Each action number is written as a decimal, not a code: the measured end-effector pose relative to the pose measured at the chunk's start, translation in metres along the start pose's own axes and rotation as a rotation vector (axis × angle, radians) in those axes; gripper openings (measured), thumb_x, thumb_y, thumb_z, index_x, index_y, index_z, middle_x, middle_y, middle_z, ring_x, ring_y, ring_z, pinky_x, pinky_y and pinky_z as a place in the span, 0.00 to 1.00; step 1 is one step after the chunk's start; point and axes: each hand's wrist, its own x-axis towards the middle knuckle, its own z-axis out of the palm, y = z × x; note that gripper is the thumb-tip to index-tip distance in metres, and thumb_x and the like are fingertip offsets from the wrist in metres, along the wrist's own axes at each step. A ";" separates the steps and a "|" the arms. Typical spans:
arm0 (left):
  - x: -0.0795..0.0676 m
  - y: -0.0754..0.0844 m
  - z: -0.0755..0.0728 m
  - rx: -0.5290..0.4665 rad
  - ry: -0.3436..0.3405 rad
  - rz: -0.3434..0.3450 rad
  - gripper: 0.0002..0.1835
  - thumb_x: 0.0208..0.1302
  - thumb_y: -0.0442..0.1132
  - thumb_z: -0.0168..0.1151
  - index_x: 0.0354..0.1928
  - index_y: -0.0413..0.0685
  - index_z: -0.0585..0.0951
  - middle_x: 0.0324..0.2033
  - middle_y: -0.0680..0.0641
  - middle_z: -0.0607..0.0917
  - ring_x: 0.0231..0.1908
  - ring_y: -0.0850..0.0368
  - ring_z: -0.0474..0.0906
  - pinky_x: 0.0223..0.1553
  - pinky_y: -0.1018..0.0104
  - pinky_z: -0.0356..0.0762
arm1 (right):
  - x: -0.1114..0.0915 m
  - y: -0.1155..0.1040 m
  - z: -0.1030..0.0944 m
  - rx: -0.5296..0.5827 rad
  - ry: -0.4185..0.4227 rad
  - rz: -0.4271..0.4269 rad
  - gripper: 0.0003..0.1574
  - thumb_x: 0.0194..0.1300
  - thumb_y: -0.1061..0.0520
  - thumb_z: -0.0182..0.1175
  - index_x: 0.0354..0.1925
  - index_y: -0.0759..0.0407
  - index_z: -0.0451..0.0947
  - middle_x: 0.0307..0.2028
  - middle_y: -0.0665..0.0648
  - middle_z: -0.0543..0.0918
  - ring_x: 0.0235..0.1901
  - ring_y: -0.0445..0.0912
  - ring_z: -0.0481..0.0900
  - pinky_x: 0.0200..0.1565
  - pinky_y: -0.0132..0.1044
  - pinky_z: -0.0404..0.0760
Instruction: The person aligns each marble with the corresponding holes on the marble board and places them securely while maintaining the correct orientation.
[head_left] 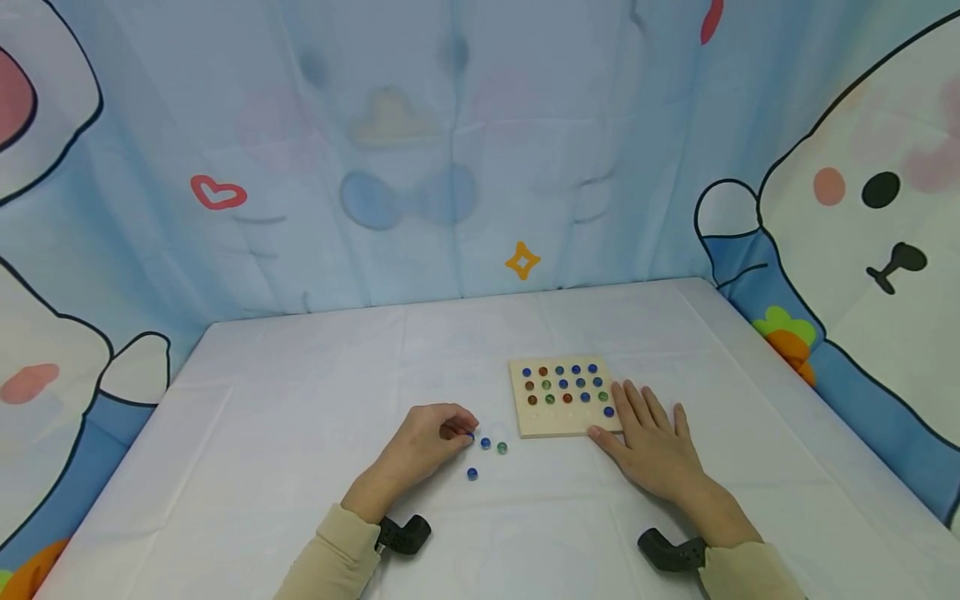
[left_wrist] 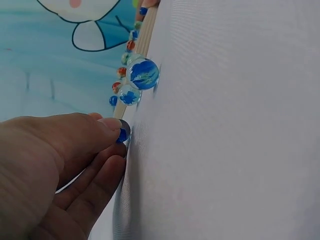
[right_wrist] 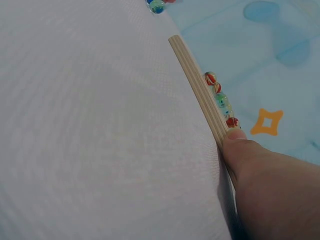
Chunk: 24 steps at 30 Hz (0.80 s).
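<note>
My left hand (head_left: 429,435) holds a blue marble (left_wrist: 122,134) between thumb and fingers, low over the tabletop and left of the wooden board (head_left: 555,429). Loose on the cloth beside those fingertips lie a blue marble (head_left: 485,443) and a green marble (head_left: 502,448). Another blue marble (head_left: 472,474) sits nearer the front. Rows of blue, red and green marbles fill much of the board; some front-row hollows are bare. My right hand (head_left: 660,446) rests at the board's right front corner, fingers straight along its right side, thumb (right_wrist: 237,142) on the front edge.
A white cloth covers the table (head_left: 300,400). Behind it hangs a light blue printed curtain (head_left: 300,167) with cartoon animals on both sides. Black wrist cameras, left (head_left: 405,534) and right (head_left: 670,552), stick out from the cuffs.
</note>
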 end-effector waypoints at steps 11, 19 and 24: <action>0.002 0.003 -0.001 0.012 0.008 0.009 0.07 0.63 0.31 0.66 0.42 0.46 0.85 0.37 0.52 0.88 0.36 0.64 0.81 0.40 0.72 0.81 | 0.000 0.000 0.001 0.003 -0.009 0.009 0.59 0.70 0.26 0.44 0.78 0.64 0.42 0.77 0.71 0.45 0.75 0.70 0.39 0.68 0.73 0.29; 0.007 0.009 -0.003 0.003 0.011 -0.001 0.08 0.64 0.32 0.65 0.44 0.47 0.85 0.38 0.54 0.88 0.38 0.63 0.81 0.42 0.71 0.81 | -0.001 -0.001 -0.001 0.007 -0.002 0.006 0.59 0.70 0.27 0.45 0.78 0.64 0.43 0.77 0.71 0.45 0.75 0.70 0.40 0.68 0.73 0.30; 0.012 0.012 -0.002 0.014 0.019 0.008 0.08 0.64 0.32 0.65 0.44 0.47 0.85 0.38 0.54 0.88 0.38 0.64 0.81 0.42 0.72 0.81 | -0.001 -0.001 -0.001 0.010 -0.004 0.005 0.59 0.70 0.26 0.45 0.78 0.64 0.42 0.77 0.71 0.45 0.75 0.70 0.40 0.68 0.73 0.29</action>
